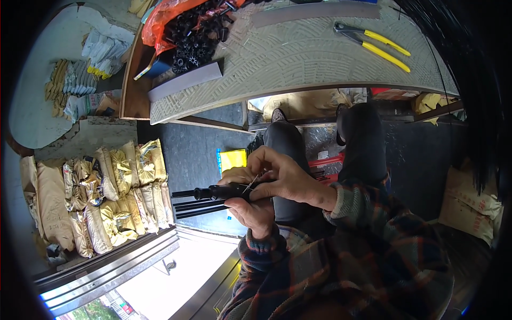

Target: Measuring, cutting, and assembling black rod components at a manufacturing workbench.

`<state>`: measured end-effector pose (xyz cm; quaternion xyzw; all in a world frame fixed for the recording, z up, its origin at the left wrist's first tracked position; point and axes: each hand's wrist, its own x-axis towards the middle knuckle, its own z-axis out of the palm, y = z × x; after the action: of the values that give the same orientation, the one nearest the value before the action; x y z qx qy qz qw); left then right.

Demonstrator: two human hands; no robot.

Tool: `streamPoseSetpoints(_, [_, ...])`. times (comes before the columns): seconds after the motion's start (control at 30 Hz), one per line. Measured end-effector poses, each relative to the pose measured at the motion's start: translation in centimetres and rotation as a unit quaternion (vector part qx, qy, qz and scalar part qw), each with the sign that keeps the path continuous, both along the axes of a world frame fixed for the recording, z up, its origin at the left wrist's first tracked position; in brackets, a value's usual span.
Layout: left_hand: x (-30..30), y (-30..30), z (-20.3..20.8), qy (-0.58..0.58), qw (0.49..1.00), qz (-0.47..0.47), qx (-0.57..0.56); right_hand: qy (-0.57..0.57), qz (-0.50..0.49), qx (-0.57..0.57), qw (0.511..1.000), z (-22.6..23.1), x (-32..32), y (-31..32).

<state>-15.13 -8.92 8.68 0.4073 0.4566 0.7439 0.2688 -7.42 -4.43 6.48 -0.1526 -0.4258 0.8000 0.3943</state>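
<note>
Over my lap, my left hand [249,214] is wrapped round a bundle of slim black rods [200,207]. A thicker black tubular piece with a stepped end [216,192] lies along the top of the bundle, pointing left. My right hand [290,178] bends over the same bundle from the right, its thumb and fingers pinched close to a thin pale strand [253,183] that crosses the black piece. Whether the strand is wire or string I cannot tell. My fingers hide the bundle's right end.
Ahead, a worktable [309,58] bears yellow-handled pincers [373,45], a grey metal strip [314,13] and black plastic fittings [194,45] in an orange bag [154,29]. Packed sacks [101,197] lie at left. Long black strands [453,64] hang at far right, above a brown carton [469,205].
</note>
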Motion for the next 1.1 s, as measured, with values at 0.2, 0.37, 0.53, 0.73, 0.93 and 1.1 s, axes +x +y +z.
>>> streamPoseSetpoints(0.2, [0.0,0.0,-0.2,-0.012,1.000,0.008,0.014,-0.025,0.057,-0.037,0.997,0.4,0.2,0.7])
streamPoseSetpoints(0.37, [0.2,0.1,-0.2,0.066,0.996,0.052,-0.007,-0.001,0.089,-0.073,0.993,0.1,0.2,1.2])
streamPoseSetpoints(0.53, [0.2,0.7,0.2,0.091,0.995,0.039,0.014,0.027,0.144,-0.077,0.986,-0.5,0.1,2.0])
streamPoseSetpoints(0.73, [-0.8,-0.5,0.7,0.161,0.985,0.002,-0.057,0.064,0.113,-0.088,0.988,-1.0,0.0,1.4])
streamPoseSetpoints(0.93, [0.2,-0.6,0.6,0.144,0.985,-0.060,-0.074,0.099,0.104,-0.078,0.987,-1.0,3.4,1.9])
streamPoseSetpoints(1.1, [0.6,-0.6,1.2,0.171,0.972,-0.130,-0.091,-0.327,-0.259,0.379,0.826,5.0,11.7,5.4])
